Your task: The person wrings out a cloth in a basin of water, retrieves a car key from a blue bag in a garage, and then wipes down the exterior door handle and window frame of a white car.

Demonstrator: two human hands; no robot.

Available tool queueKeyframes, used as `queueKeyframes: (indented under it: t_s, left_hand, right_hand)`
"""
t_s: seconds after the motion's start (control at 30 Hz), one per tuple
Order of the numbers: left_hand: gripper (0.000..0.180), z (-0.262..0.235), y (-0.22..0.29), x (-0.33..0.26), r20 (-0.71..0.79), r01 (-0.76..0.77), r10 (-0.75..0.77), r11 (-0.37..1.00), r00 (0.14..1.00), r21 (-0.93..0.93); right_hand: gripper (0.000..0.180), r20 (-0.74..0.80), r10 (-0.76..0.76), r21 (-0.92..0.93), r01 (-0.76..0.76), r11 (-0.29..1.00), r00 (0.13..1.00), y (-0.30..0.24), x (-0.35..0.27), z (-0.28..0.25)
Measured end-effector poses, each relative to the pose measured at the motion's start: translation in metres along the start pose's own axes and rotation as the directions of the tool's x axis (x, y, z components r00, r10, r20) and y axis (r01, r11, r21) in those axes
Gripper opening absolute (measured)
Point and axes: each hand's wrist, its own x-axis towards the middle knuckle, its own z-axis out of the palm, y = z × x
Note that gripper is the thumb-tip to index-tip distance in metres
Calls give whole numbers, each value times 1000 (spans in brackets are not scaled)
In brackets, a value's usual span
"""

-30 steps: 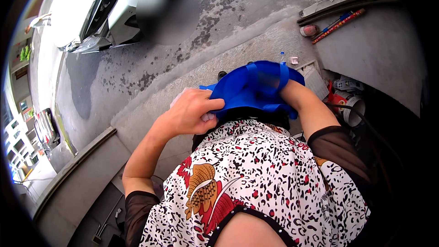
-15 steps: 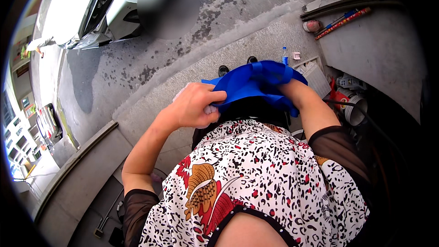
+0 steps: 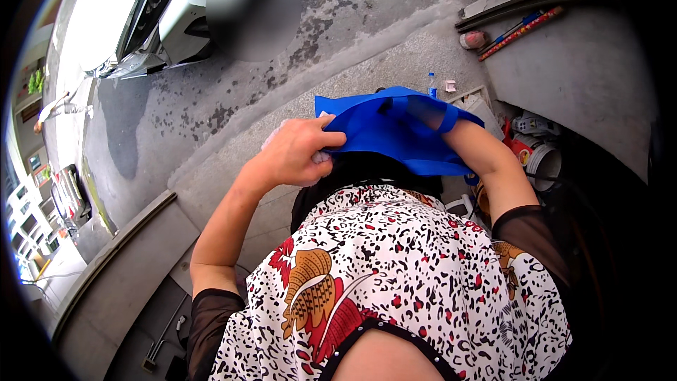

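A blue cloth bag (image 3: 367,120) is held in front of my waist, its mouth toward me. My left hand (image 3: 300,148) is closed, pinching the left rim of the bag. Within the same grip is a pale, crumpled bundle (image 3: 271,135), perhaps thin plastic, sticking out behind the fingers. My right hand (image 3: 427,114) reaches into the bag from the right, with a blue strap of the bag across the wrist. Motion blur and the bag hide its fingers, so whether it holds anything does not show.
Beyond the bag stand a plastic bottle (image 3: 432,85) with a blue label and a small pink box (image 3: 450,86). White buckets (image 3: 544,166) sit at right, near a low wall (image 3: 564,70). A white car (image 3: 127,14) is at the upper left; a person (image 3: 60,109) is farther left.
The bag has spread wider, with its left corner now raised. My right forearm has shifted right and slightly down, the hand still inside. My left hand keeps its hold, slightly higher.
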Motion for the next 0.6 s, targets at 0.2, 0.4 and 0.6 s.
queueKeyframes:
  t_s: [0.2,0.4,0.6]
  left_hand:
    - [17,-2,6,4,-32,-48,47,998,998,-36]
    - [17,-11,11,11,-27,-73,70,992,997,-102]
    - [18,-10,10,16,34,-22,25,997,999,-79]
  right_hand:
    - [45,29,-36,24,35,999,999,-19,-14,-6]
    - [44,13,-30,80,28,996,999,1,-16,-21]
    - [42,-37,-19,469,34,883,999,53,3,-43]
